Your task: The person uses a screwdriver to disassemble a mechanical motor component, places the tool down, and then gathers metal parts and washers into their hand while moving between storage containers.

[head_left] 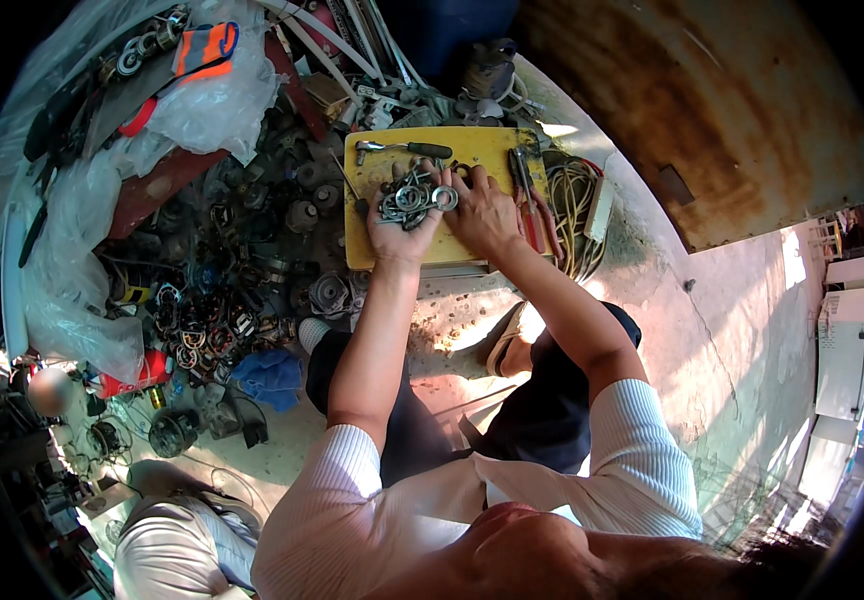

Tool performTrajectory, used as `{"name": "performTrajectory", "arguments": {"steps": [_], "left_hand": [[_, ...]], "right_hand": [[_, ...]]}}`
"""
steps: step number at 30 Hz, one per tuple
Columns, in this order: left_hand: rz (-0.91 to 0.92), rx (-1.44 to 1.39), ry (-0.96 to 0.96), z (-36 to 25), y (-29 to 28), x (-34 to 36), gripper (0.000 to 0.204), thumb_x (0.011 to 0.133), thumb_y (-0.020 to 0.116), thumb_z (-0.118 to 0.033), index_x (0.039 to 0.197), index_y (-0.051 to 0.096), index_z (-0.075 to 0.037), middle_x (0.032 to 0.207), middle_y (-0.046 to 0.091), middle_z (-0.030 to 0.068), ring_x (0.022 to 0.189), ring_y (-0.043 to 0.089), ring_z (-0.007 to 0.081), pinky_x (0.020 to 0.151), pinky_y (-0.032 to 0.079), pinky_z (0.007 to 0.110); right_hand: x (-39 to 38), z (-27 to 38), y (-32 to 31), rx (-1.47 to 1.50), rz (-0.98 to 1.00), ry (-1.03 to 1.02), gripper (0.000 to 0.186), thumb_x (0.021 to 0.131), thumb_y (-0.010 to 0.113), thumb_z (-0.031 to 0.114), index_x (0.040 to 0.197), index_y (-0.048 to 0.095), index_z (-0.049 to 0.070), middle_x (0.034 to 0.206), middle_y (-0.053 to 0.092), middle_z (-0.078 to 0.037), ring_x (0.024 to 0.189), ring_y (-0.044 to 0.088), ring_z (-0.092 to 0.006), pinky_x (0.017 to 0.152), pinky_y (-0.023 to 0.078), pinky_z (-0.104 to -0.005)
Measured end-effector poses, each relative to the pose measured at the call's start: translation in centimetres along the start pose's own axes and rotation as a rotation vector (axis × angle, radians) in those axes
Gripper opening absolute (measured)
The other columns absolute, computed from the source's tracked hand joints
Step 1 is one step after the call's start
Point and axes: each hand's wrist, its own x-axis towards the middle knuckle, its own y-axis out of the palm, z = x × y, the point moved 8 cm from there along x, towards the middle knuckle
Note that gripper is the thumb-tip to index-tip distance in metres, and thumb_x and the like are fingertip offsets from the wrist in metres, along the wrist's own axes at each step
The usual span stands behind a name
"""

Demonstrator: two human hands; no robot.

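Note:
My left hand [399, 240] is palm up over the yellow tabletop [482, 143], cupping a heap of small metal rings [408, 199]. One brighter ring [445, 198] lies at the heap's right side, close to my right hand. My right hand [485, 212] is palm down beside it, its fingers stretched out and apart over the tabletop. A dark ring-like part [463, 170] shows by its fingertips; whether they touch it I cannot tell. Behind both hands lies a ratchet wrench [402, 149] with a black grip. Red-handled pliers [529, 205] rest to the right.
Coiled cable [577, 215] lies right of the tabletop. Heaped machine parts [222, 310] and clear plastic sheeting [92, 260] crowd the left, with a blue cloth [270, 378] nearer. A rusty brown panel [722, 110] hangs over the far right. Another person [172, 540] is at lower left.

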Motion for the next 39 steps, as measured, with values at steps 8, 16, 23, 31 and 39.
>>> {"name": "performTrajectory", "arguments": {"steps": [8, 16, 23, 31, 39], "left_hand": [[-0.079, 0.072, 0.092, -1.4, -0.6, -0.2, 0.042, 0.098, 0.035, -0.036, 0.117, 0.057, -0.007, 0.128, 0.051, 0.0261, 0.119, 0.049, 0.0409, 0.107, 0.032, 0.059], [-0.088, 0.055, 0.075, -1.5, -1.0, -0.1, 0.04, 0.099, 0.035, -0.035, 0.116, 0.058, -0.008, 0.129, 0.051, 0.0261, 0.12, 0.048, 0.041, 0.107, 0.033, 0.059], [-0.092, 0.103, 0.052, -0.9, -1.1, -0.3, 0.04, 0.095, 0.037, -0.032, 0.116, 0.059, -0.007, 0.128, 0.052, 0.0244, 0.12, 0.049, 0.0407, 0.107, 0.032, 0.06], [-0.157, 0.075, 0.056, 0.2, -1.6, -0.3, 0.036, 0.096, 0.038, -0.032, 0.115, 0.058, -0.008, 0.125, 0.054, 0.0217, 0.119, 0.05, 0.0393, 0.108, 0.032, 0.06], [-0.156, 0.181, 0.187, -0.2, -2.5, 0.5, 0.032, 0.096, 0.044, -0.035, 0.104, 0.06, -0.009, 0.115, 0.062, 0.0176, 0.111, 0.057, 0.0358, 0.102, 0.042, 0.057]], "right_hand": [[0.0, 0.0, -0.3, 0.031, 0.002, -0.024, 0.027, 0.088, 0.06, 0.03, 0.107, 0.053, 0.011, 0.101, 0.053, -0.019, 0.089, 0.063, -0.0364, 0.071, 0.054, -0.0428], [0.1, -0.3, -0.2, 0.032, 0.03, 0.011, 0.028, 0.089, 0.06, 0.026, 0.108, 0.051, 0.008, 0.101, 0.054, -0.018, 0.086, 0.065, -0.035, 0.068, 0.054, -0.0411], [0.6, -0.5, -0.6, 0.033, 0.036, 0.006, 0.023, 0.091, 0.057, 0.021, 0.108, 0.051, 0.006, 0.102, 0.055, -0.018, 0.082, 0.065, -0.0326, 0.069, 0.055, -0.0409], [1.9, -5.6, 1.2, 0.598, -0.042, 0.294, 0.025, 0.095, 0.055, 0.025, 0.103, 0.057, 0.001, 0.103, 0.063, -0.019, 0.085, 0.065, -0.0308, 0.068, 0.053, -0.0348], [-1.2, -3.1, 6.6, 1.904, -0.134, 0.934, 0.025, 0.097, 0.051, 0.025, 0.1, 0.061, 0.003, 0.092, 0.064, -0.009, 0.085, 0.06, -0.0161, 0.073, 0.051, -0.0308]]}}
